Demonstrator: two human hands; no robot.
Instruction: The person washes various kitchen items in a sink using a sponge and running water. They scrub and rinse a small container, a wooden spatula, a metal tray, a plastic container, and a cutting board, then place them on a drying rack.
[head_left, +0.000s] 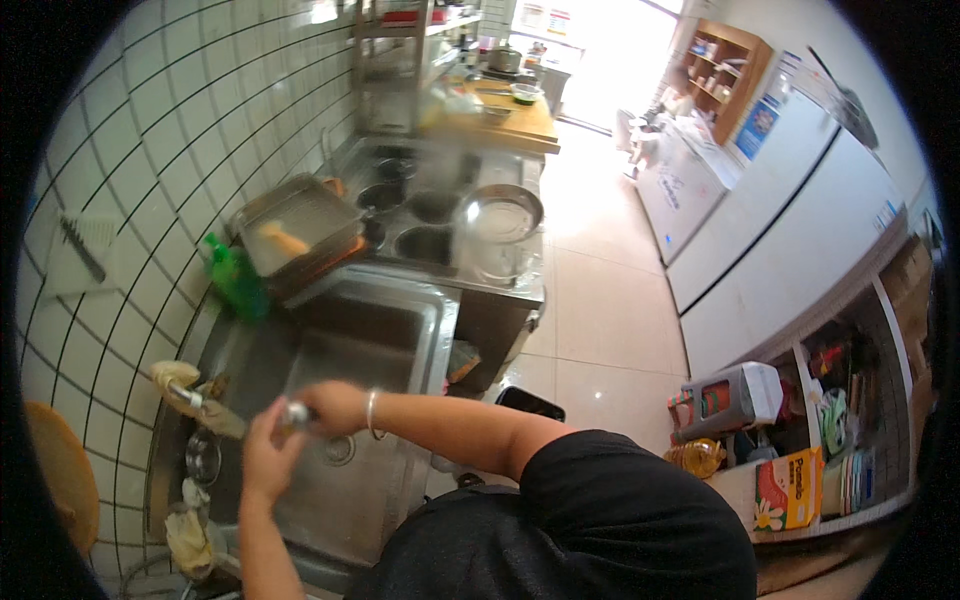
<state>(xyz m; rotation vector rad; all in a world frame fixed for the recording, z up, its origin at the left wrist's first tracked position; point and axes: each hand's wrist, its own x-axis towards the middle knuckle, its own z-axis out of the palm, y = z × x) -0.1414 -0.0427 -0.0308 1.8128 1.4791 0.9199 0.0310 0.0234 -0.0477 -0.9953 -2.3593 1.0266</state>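
Note:
Over the stainless steel sink (352, 517), my two hands are close together, blurred. My left hand (268, 450) has thumb and fingers around a small white-topped object (296, 414); what it is cannot be made out. Against its other side is my right hand (334, 405), a bangle (372, 414) on its wrist; its fingertips are partly hidden. Left of the hands, a tap (184, 394) wrapped in beige cloth (221, 418) reaches over the basin. Below the right wrist lies the drain (340, 450).
A green bottle (236, 281) stands at the sink's back corner, beside stacked trays (300, 221). Beyond are a counter with round wells (427, 244) and a metal bowl (501, 214). A refrigerator (780, 225) and shelves (795, 517) line the right. A person (675, 97) sits far off.

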